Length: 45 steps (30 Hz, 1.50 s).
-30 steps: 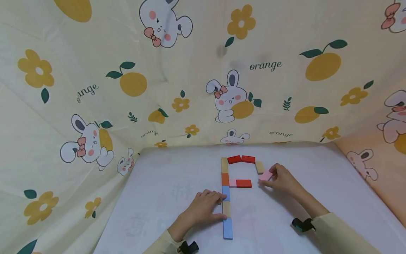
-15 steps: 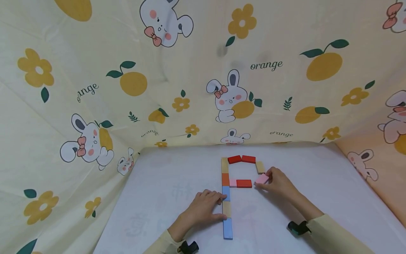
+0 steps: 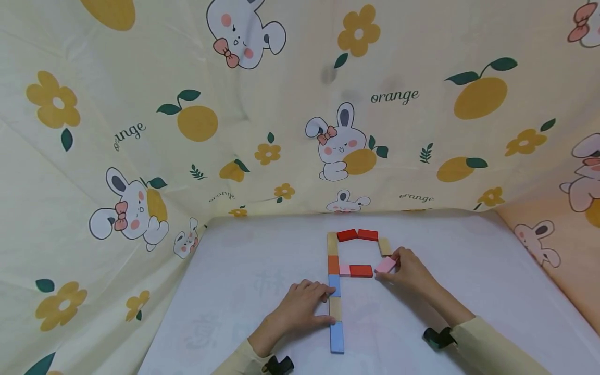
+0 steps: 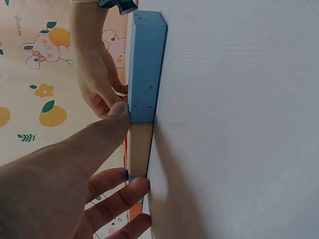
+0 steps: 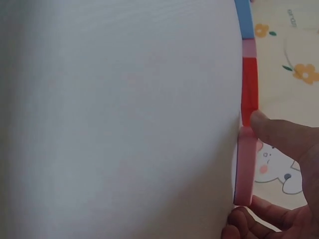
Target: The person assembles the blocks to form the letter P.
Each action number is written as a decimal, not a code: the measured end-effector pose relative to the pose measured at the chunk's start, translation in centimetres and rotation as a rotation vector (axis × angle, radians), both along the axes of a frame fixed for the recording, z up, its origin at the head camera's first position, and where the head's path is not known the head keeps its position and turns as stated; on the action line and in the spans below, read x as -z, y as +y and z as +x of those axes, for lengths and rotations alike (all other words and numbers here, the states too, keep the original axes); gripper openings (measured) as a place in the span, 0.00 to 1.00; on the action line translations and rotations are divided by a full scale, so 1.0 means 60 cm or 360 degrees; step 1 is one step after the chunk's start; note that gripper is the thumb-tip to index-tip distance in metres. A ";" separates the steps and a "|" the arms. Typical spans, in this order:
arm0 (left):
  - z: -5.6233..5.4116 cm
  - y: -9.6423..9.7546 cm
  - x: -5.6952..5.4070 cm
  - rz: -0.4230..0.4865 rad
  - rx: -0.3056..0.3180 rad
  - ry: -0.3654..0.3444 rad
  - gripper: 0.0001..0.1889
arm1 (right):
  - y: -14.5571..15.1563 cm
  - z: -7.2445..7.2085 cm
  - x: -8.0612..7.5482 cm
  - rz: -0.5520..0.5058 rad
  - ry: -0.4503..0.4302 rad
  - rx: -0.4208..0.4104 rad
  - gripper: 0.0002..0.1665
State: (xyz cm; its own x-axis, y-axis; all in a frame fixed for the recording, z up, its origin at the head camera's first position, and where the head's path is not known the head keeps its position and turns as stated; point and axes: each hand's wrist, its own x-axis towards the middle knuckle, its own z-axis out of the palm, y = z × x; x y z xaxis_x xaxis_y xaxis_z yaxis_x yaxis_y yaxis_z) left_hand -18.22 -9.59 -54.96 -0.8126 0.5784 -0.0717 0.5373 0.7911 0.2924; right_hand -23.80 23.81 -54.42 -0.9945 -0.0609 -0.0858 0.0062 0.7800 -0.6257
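A pink block (image 3: 386, 265) is pinched at its ends by the thumb and fingers of my right hand (image 3: 412, 270). It lies slanted, with its lower end near the red block (image 3: 361, 271) and its upper end below a wooden block (image 3: 385, 247). In the right wrist view, my thumb is by the junction of the red and pink blocks. My left hand (image 3: 302, 306) rests against a column of blocks. Its fingers reach the upper blue block (image 3: 335, 284), while the thumb touches where the wooden block (image 3: 335, 309) meets the lower blue block (image 3: 337, 338).
An orange block (image 3: 333, 264) and another wooden block (image 3: 332, 244) top the column. Two red blocks, left (image 3: 347, 235) and right (image 3: 367, 235), run along the top. A small pink block (image 3: 344, 270) joins the column to the red one. A patterned cloth (image 3: 281, 130) hangs behind the white table (image 3: 225, 291).
My right hand has moved the pink block left and slightly down, closer to the end of the lower red block. My left hand has stayed in place.
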 end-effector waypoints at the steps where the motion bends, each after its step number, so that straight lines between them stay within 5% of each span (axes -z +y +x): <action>1: 0.000 0.000 0.000 0.0002 0.0001 0.0001 0.40 | 0.001 0.000 0.000 -0.0002 -0.0005 -0.0004 0.43; 45: 0.004 0.004 -0.006 -0.0028 -0.0021 -0.0019 0.40 | -0.001 -0.003 0.012 -0.0067 -0.0030 0.0042 0.39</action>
State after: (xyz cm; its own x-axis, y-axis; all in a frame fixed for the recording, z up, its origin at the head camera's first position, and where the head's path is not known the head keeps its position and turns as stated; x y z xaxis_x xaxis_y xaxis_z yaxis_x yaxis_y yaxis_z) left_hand -18.00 -9.34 -54.61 -0.8192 0.5662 -0.0911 0.5234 0.8031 0.2848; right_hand -23.97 23.72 -55.16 -0.9940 -0.0385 -0.1025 0.0386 0.7525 -0.6575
